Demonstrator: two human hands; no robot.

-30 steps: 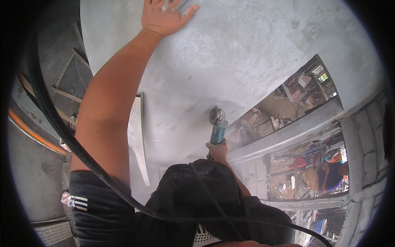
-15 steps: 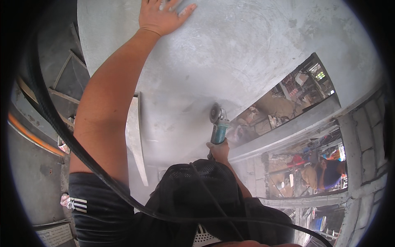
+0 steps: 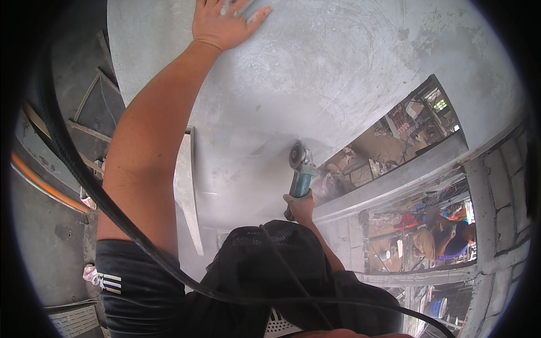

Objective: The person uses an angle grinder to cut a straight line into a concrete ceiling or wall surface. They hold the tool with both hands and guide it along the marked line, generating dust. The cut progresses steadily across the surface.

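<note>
Grinder [image 3: 300, 169] disc edge-on, dust-veiled

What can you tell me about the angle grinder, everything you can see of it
The angle grinder is a small handheld power tool with a teal body and a grey metal head carrying a round disc. The right hand grips the lower end of its body, with the head pointing up. The disc sits against the grey concrete surface, near the edge of an opening, with pale dust hanging beside it. Whether the disc is spinning cannot be told. No guard detail or switch is clear.
</note>
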